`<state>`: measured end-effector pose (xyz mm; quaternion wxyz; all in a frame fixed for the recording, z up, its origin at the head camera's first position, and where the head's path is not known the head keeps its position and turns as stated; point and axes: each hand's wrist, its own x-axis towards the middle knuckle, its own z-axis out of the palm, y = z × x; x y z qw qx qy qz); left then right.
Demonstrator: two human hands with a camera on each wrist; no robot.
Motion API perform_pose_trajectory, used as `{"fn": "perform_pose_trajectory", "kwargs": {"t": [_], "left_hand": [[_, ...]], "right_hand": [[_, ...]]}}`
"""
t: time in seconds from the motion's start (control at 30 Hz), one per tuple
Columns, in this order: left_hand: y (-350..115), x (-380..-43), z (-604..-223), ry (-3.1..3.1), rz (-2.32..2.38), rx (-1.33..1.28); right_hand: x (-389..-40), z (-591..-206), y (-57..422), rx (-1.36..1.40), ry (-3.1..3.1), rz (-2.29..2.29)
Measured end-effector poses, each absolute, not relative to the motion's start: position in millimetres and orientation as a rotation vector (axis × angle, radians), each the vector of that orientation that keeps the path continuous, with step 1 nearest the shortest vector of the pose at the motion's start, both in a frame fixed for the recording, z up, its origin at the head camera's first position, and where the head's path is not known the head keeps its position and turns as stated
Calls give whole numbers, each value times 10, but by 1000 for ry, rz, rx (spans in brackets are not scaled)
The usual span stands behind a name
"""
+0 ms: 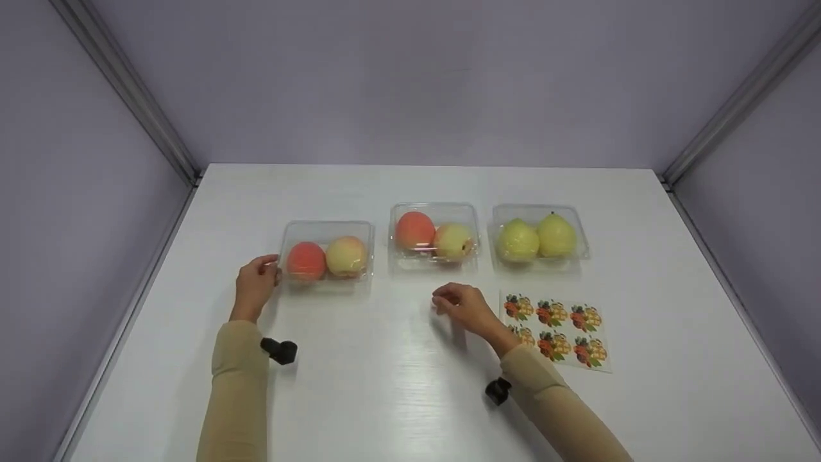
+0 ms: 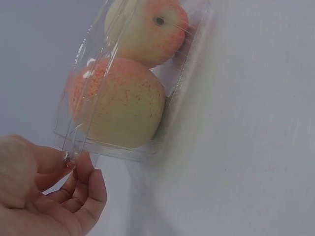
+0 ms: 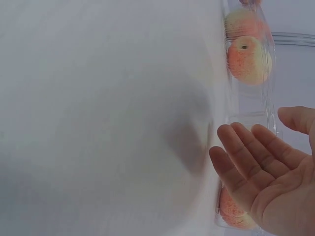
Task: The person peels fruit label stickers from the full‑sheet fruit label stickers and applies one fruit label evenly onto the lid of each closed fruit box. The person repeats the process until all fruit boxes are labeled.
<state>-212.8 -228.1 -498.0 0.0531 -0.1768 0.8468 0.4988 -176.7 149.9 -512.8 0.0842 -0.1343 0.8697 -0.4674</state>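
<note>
My left hand (image 1: 255, 285) is at the left side of a clear plastic clamshell box (image 1: 327, 229). Its thumb and forefinger pinch the box's rim, as the left wrist view shows up close. Inside lie a red peach-like fruit (image 1: 306, 262) and a yellow-pink one (image 1: 347, 256). My right hand (image 1: 467, 309) hangs over the table in front of the middle clamshell box (image 1: 436, 209). Its fingers are loosely bent and hold nothing; the right wrist view shows the palm (image 3: 290, 204) bare.
The middle box holds a red fruit (image 1: 415, 231) and a yellowish one (image 1: 454, 242). Two green-yellow pears (image 1: 537, 239) are in the right clamshell box (image 1: 521, 212). A sheet of fruit-print stickers (image 1: 554, 330) lies beside my right forearm on the white table (image 1: 385, 385).
</note>
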Motion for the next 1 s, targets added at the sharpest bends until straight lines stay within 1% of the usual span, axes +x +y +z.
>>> {"fn": "perform_pose_trajectory", "kwargs": {"t": [0.37, 0.8, 1.0], "left_hand": [[-2339, -2057, -4932, 2486, 1485, -461], [-2412, -1974, -4839, 2414, 1456, -320], [-2414, -1970, -4768, 2375, 1377, -341]], "right_hand": [[-1765, -5137, 1398, -358, 2602, -1355], [-1767, -5129, 1353, -405, 2538, -1420], [-1771, -5130, 1339, -407, 2530, -1436]]}}
